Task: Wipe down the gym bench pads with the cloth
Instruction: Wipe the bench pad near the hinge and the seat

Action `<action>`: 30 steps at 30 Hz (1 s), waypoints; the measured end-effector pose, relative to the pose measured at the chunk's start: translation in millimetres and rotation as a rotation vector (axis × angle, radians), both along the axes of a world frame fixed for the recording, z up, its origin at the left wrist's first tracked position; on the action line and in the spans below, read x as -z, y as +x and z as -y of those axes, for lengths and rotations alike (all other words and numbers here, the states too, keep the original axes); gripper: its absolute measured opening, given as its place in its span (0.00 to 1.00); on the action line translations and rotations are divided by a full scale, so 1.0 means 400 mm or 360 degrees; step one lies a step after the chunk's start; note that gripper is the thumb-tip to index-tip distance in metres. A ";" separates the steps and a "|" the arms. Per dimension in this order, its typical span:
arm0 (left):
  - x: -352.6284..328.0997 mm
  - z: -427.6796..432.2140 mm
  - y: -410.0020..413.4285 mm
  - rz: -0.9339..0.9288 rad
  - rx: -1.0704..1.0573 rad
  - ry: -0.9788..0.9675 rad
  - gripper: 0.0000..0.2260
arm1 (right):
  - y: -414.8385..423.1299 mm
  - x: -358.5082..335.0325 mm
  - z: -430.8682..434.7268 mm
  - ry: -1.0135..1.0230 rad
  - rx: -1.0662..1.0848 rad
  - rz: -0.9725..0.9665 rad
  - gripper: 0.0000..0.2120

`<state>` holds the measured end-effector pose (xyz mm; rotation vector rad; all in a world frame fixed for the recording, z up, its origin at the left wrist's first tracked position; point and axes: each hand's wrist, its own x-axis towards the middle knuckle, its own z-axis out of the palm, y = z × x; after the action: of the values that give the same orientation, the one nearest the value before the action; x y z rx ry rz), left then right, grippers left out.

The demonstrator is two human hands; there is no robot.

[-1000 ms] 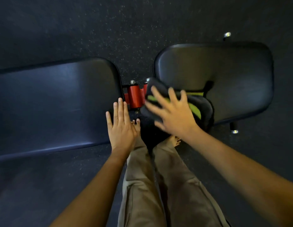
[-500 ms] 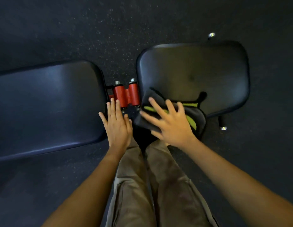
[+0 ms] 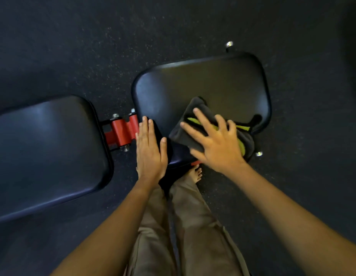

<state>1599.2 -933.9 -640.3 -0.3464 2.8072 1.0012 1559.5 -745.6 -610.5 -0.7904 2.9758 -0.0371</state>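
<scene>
Two trouser legs (image 3: 193, 226) fill the bottom centre of the view, and one bare foot (image 3: 196, 173) stands below the near edge of the seat pad (image 3: 203, 82).

Left hand (image 3: 150, 154): flat, fingers straight and together, thumb set apart. It rests on the near left corner of the seat pad and grasps nothing.

Right hand (image 3: 217, 144): palm down on the cloth (image 3: 183, 138), fingers straight and spread. It presses the cloth onto the pad rather than clutching it.

Cloth: dark grey with yellow-green patches, bunched. It lies on the near right part of the seat pad, and its right end reaches the pad's edge.

Back pad (image 3: 47, 148): longer, to the left, apart from the seat pad. A red bracket (image 3: 119, 132) with metal bolt heads sits in the gap between them.

Two silver end caps project past the seat pad: one at the near right (image 3: 259, 153), one at the far edge (image 3: 229, 44). Dark speckled floor (image 3: 93, 36) surrounds the bench.
</scene>
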 end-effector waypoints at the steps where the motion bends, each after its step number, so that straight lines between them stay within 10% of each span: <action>1: 0.000 -0.002 0.000 -0.0003 0.0007 -0.0019 0.27 | -0.024 0.000 -0.037 0.0010 0.0127 -0.0013 0.32; 6: 0.002 -0.020 -0.007 0.0002 0.0032 -0.0099 0.27 | -0.071 -0.010 -0.006 -0.0054 0.1198 0.0062 0.31; 12: 0.000 -0.048 -0.046 -0.0086 0.0062 -0.0094 0.28 | -0.109 0.001 0.076 -0.0005 -0.0002 0.0018 0.34; 19: -0.010 -0.081 -0.118 -0.0097 0.0088 -0.0130 0.27 | -0.181 -0.007 -0.053 -0.0088 0.1139 0.0086 0.30; 30: -0.010 -0.159 -0.212 -0.0137 0.0257 -0.0210 0.27 | -0.370 -0.007 0.010 -0.0151 0.0549 0.0268 0.29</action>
<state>1514.5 -870.2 -636.3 -0.0902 2.9294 0.8181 1411.6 -749.7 -607.8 -0.2559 2.9253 -0.2487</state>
